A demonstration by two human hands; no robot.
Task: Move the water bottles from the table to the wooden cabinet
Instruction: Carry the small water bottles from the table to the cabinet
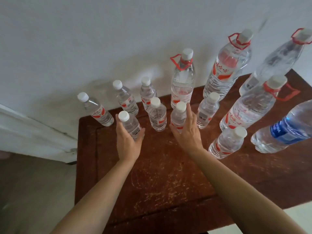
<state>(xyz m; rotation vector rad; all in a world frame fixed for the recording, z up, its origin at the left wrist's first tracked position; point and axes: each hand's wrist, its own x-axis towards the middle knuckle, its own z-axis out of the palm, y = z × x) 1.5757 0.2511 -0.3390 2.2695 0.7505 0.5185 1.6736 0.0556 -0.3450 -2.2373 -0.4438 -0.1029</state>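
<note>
Nearest to us, our two bare forearms reach forward over the scratched front half of the dark wooden table [168, 183], which carries nothing and leaves open room between us and the bottles. The table's left edge drops to the floor [33, 191], and its front edge runs just under our elbows.

Our left hand [127, 141] wraps a small bottle [130, 124] near the left side, thumb on one flank and fingers on the other, closed around its body. Our right hand [187, 130] presses against another small bottle [178, 118] at the centre, fingers up its right side and thumb low on the left, gripping it. Both bottles stand on the table.

Between them stands a third small bottle [157, 115], close to both hands. At the right, a short bottle [227, 143] and a blue-labelled bottle [285, 129] crowd that edge.

Farther back, more small bottles and tall bottles with red handles [183, 80] line the far edge, against the white wall [101, 39].
</note>
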